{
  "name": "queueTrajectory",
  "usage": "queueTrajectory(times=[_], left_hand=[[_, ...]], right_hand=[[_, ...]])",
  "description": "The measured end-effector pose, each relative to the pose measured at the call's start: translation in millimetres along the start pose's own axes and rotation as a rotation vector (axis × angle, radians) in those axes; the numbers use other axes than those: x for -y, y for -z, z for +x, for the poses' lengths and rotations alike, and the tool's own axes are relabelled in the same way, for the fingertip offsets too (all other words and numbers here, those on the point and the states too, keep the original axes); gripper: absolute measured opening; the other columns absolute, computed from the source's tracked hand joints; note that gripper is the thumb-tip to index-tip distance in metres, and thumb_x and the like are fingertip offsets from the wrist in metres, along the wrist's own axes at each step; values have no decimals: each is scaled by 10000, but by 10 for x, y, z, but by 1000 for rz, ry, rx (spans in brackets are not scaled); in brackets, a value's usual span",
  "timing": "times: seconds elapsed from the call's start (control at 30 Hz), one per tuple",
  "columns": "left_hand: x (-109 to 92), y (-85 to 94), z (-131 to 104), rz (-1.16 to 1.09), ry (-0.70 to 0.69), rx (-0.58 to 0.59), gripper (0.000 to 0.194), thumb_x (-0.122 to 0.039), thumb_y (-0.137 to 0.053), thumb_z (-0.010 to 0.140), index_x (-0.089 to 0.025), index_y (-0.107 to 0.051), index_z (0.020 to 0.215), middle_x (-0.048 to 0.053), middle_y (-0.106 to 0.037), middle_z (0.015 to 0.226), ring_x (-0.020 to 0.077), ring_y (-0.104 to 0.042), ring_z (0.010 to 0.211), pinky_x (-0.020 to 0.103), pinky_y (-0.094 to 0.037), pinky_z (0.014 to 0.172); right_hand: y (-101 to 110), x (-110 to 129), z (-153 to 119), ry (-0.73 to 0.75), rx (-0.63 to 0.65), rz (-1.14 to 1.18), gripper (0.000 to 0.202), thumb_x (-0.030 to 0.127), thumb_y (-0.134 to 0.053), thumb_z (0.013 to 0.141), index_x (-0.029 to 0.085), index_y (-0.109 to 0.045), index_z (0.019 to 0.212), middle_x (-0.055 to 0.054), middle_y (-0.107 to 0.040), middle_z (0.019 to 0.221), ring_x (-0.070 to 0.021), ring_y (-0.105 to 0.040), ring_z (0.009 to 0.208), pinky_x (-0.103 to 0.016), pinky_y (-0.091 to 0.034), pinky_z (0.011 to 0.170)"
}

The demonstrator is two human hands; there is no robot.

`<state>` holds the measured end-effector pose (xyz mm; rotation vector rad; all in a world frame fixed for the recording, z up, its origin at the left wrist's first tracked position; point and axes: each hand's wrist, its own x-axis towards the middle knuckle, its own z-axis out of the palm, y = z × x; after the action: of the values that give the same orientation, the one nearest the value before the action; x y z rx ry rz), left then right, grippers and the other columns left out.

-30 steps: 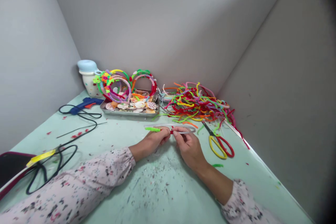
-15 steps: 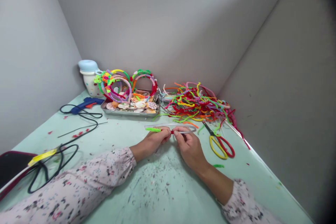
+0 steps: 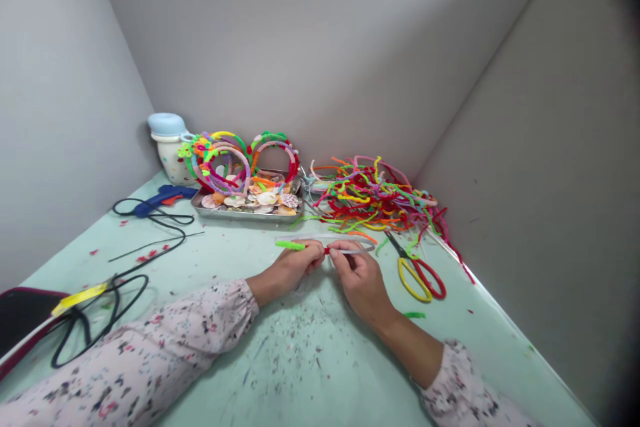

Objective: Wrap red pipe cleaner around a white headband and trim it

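Note:
A pale grey plastic headband point(image 3: 367, 249) is held between my two hands over the middle of the table. Bright green pipe cleaner point(image 3: 290, 245) wraps its left end, and a short red pipe cleaner section point(image 3: 327, 251) shows in the gap between my fingers. My left hand point(image 3: 295, 267) is closed on the band just right of the green wrap. With thumb and fingertips, my right hand point(image 3: 359, 277) pinches beside the red section. The fingers partly cover the red wrap, so its full length is hidden.
Finished headbands point(image 3: 225, 167) stand on a metal tray of shells point(image 3: 250, 215). A tangle of pipe cleaners point(image 3: 375, 193) lies to its right, with scissors point(image 3: 420, 280) in front. At left are a blue glue gun point(image 3: 163, 199), black cable point(image 3: 145, 283) and a cup point(image 3: 173, 153).
My hands keep nearly the same place and grip on the headband. The whole view has shifted very slightly; nothing else visibly moves.

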<state>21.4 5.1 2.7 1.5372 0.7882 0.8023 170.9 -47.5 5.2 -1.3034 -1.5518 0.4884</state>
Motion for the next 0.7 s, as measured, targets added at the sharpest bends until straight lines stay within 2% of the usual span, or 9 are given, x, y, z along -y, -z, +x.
queueTrajectory(times=[0.2,0.47,0.7], left_hand=[[-43,-4,-17,17,-17,-8,257,-268,-427,764,-171,-392,529,-34,-351,508,96,-305,497,264,-213,484],[-89,-6,-37,84,-14,-13,248,-278,-411,766,-170,-415,543,-30,-381,530,101,-329,520,253,-244,506],[-79,-6,-42,88,-34,11,238,-260,-408,770,-167,-410,551,-33,-378,540,98,-326,524,246,-247,504]], right_hand=[[10,30,17,-9,8,-1,195,314,-495,873,185,-640,896,-47,-659,886,-186,-588,827,-288,-444,751],[-7,6,13,-148,40,92,246,393,-487,868,187,-618,834,0,-594,661,-154,-537,619,-234,-382,534],[-19,-14,22,-200,53,162,256,408,-497,858,177,-602,828,16,-547,615,-122,-453,531,-220,-320,469]])
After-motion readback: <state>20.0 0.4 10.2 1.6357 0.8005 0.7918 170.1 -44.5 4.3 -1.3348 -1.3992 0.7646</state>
